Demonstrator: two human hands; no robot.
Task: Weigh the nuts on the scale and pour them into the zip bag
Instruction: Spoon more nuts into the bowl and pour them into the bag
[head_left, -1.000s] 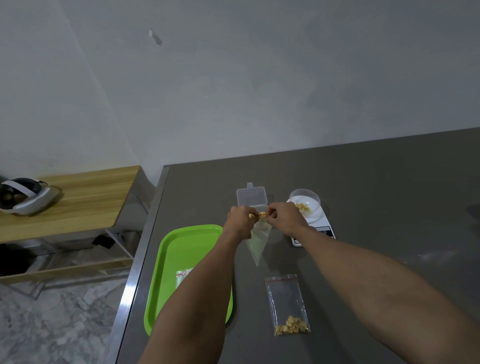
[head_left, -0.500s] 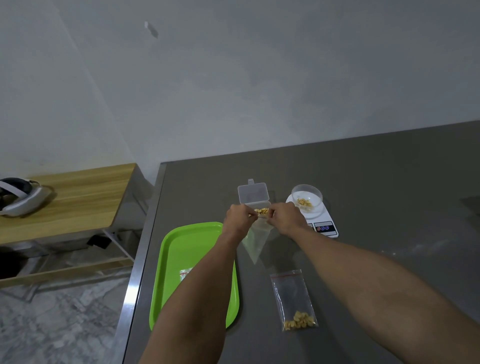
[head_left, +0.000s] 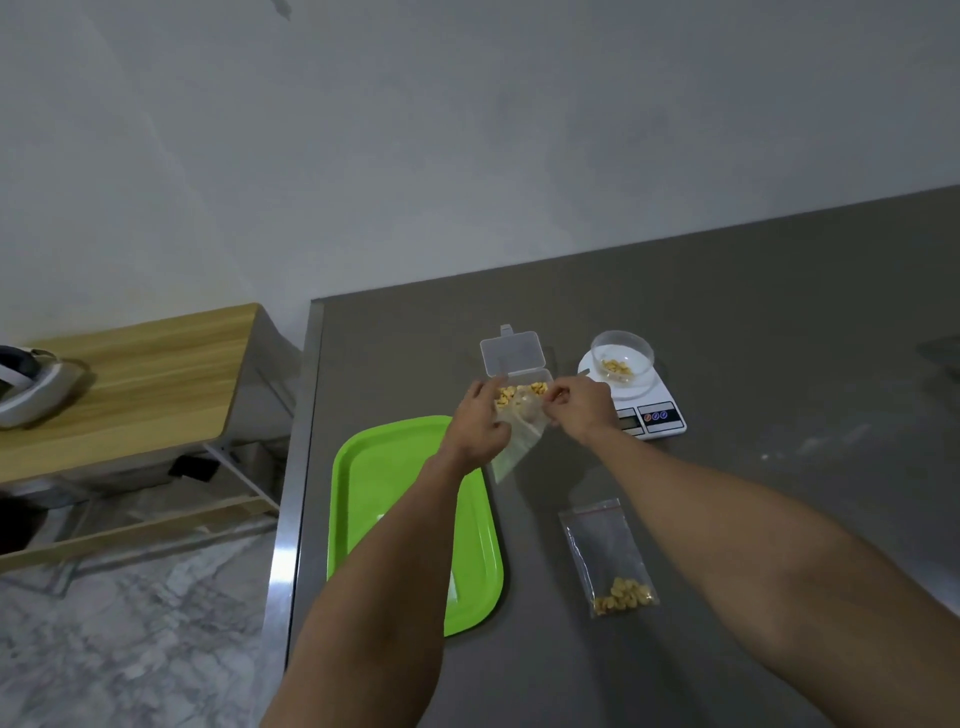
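An empty clear zip bag (head_left: 519, 439) hangs over the grey table, pinched at its mouth by my left hand (head_left: 480, 415) and my right hand (head_left: 579, 408). Behind the bag's mouth stands a clear plastic box (head_left: 519, 382) with yellow nuts inside and its lid (head_left: 511, 353) flipped open. To the right sits a white scale (head_left: 654, 410) carrying a clear bowl (head_left: 622, 356) with a few nuts. A second zip bag (head_left: 608, 556) with nuts in its bottom lies flat near my right forearm.
A green tray (head_left: 374, 467) lies under my left forearm with small bags on it, mostly hidden. The table's steel edge (head_left: 291, 499) runs down the left. Beyond it stands a wooden side table (head_left: 140, 364) with a white headset (head_left: 26, 389).
My two hands have drawn a little apart at the bag's mouth, showing more of the nuts in the box behind. The view has shifted slightly.
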